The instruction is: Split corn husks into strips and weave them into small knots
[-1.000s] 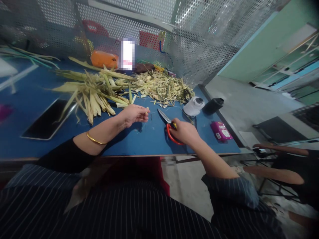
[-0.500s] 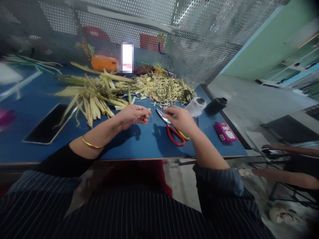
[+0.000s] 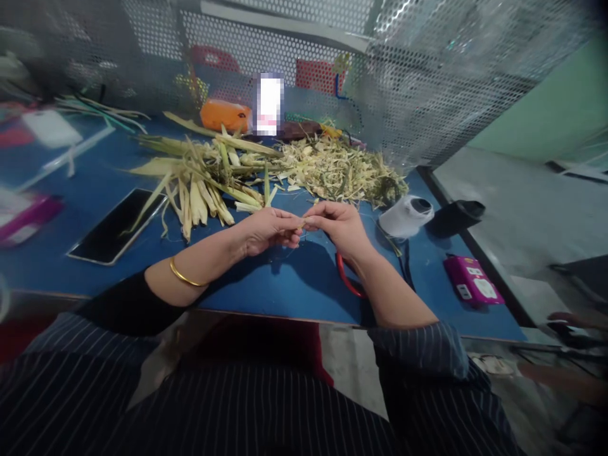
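My left hand [image 3: 274, 230] pinches a small yellowish piece of husk [image 3: 304, 221] above the blue table. From the right, the fingertips of my right hand [image 3: 339, 229] close on the same small piece, so both hands nearly touch. Red-handled scissors [image 3: 349, 278] lie on the table, mostly hidden under my right hand and wrist. Beyond my left hand are long dry husks [image 3: 197, 196], and behind my right hand spreads a heap of shredded husk [image 3: 339, 168].
A dark flat panel [image 3: 118, 227] lies at left. White [image 3: 406, 216] and black [image 3: 456, 218] rolls and a magenta packet [image 3: 474, 280] are at right. An orange packet [image 3: 224, 116] and a lit, blurred screen [image 3: 269, 104] stand before the perforated metal panel [image 3: 403, 82].
My right hand has come over to my left hand and closed on the small piece. The scissors are now more covered. The whole view has shifted, with things on the table appearing farther right.
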`<action>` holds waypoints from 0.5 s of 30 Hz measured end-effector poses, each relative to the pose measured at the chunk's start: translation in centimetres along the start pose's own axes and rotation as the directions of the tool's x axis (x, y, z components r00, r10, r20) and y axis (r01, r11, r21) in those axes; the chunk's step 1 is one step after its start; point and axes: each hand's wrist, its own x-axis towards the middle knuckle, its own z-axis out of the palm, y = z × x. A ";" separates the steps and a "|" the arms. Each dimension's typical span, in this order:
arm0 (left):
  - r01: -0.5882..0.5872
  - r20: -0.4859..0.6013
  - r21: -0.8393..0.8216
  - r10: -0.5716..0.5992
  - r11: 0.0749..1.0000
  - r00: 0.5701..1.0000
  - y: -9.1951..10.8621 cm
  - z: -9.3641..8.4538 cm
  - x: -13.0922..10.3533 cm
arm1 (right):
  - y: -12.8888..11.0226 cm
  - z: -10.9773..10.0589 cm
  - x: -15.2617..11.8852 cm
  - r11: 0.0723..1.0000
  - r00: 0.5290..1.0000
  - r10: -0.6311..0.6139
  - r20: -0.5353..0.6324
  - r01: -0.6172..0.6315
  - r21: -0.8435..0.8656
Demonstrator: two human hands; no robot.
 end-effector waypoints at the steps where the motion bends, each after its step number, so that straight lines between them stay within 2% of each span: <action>1: 0.009 0.011 -0.009 -0.009 1.000 1.000 -0.1 0.0 0.0 | 0.0 -0.1 0.0 1.000 1.000 0.000 -0.002 0.000 -0.008; 4: -0.003 0.001 0.012 0.003 1.000 1.000 -0.3 0.1 -0.1 | -0.2 -0.3 0.0 0.999 1.000 0.006 0.027 -0.005 -0.044; 9: -0.006 -0.098 0.060 0.012 0.998 0.995 -0.4 0.6 -0.2 | -0.4 -0.8 0.0 0.990 0.987 0.001 0.162 0.022 -0.137; 12: -0.003 -0.099 0.101 0.013 0.995 0.995 -0.2 0.4 -0.1 | -0.7 -1.4 0.1 0.991 0.995 -0.023 0.094 0.035 -0.126; 15: -0.067 -0.079 0.232 0.088 0.970 0.993 -0.2 0.1 -0.2 | -1.0 -2.2 0.3 0.999 0.999 -0.032 -0.019 0.033 0.039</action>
